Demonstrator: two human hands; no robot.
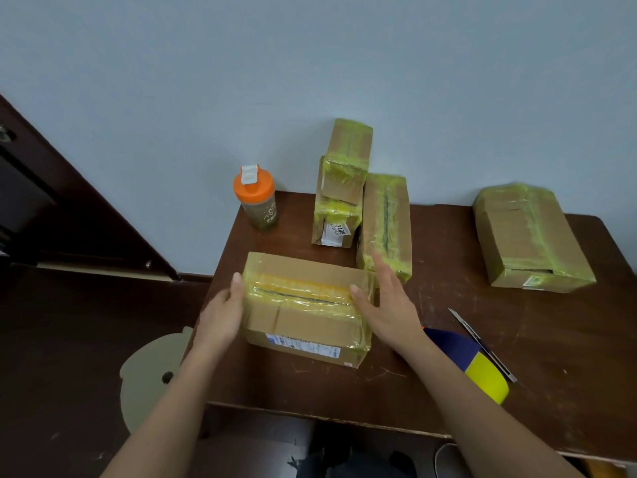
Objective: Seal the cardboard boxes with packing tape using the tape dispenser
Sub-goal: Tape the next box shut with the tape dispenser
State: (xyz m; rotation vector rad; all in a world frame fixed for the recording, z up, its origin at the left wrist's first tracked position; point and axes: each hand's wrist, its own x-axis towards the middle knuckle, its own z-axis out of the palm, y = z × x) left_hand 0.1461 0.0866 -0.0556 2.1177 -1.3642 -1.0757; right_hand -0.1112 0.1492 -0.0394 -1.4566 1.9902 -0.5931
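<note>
A cardboard box [303, 305] with yellowish tape along its top seam lies on the dark wooden table [517, 357] in front of me. My left hand [224, 308] presses flat against its left end, fingers straight. At the box's right end my right hand [386, 305] lies with straight fingers, the thumb touching the top edge. The tape dispenser [472, 363], blue with a yellow roll, lies on the table to the right, partly behind my right forearm.
Two taped boxes [344, 181] stand stacked at the back, a third [386, 219] beside them, and another [527, 236] at the far right. An orange-lidded bottle [256, 198] stands at the back left. A utility knife [482, 343] lies by the dispenser. A cardboard piece [151, 370] sits left of the table.
</note>
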